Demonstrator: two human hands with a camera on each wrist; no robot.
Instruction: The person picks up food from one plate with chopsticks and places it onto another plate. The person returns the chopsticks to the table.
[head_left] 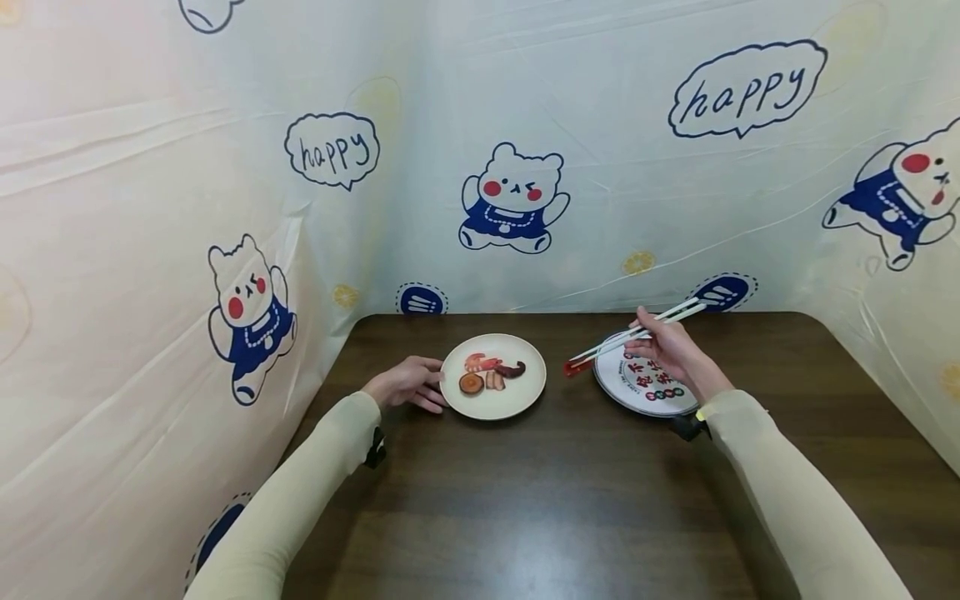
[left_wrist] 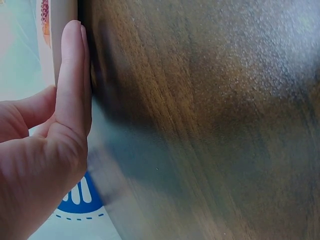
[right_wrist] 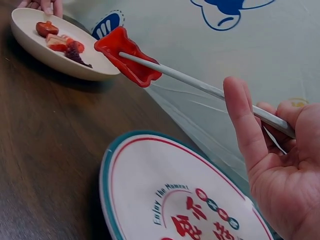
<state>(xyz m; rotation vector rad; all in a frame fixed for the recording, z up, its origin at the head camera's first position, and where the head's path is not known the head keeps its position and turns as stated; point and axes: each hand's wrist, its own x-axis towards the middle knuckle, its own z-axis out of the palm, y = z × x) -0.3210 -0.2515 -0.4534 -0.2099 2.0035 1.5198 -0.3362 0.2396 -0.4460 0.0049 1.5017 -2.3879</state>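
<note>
My left hand (head_left: 410,383) holds the left rim of a cream plate (head_left: 491,408), its thumb at the upper edge and straight fingers (left_wrist: 72,75) along the side. On that plate lie a shrimp (head_left: 482,362), a dark curled tentacle-like piece (head_left: 512,370), a round brown mushroom-like slice (head_left: 471,383) and a striped meat-like piece (head_left: 495,381). My right hand (head_left: 671,350) grips white chopsticks (head_left: 637,333). Their tips hold a red, wavy-edged food piece (right_wrist: 127,57) in the air between the two plates. Beneath my right hand is a white plate (right_wrist: 145,165) with red lettering and a teal rim.
The dark wooden table (head_left: 540,500) carries both plates near its far edge. A pale curtain (head_left: 615,192) printed with bears and the word "happy" hangs behind and along the sides. Each wrist wears a black strap (head_left: 377,447).
</note>
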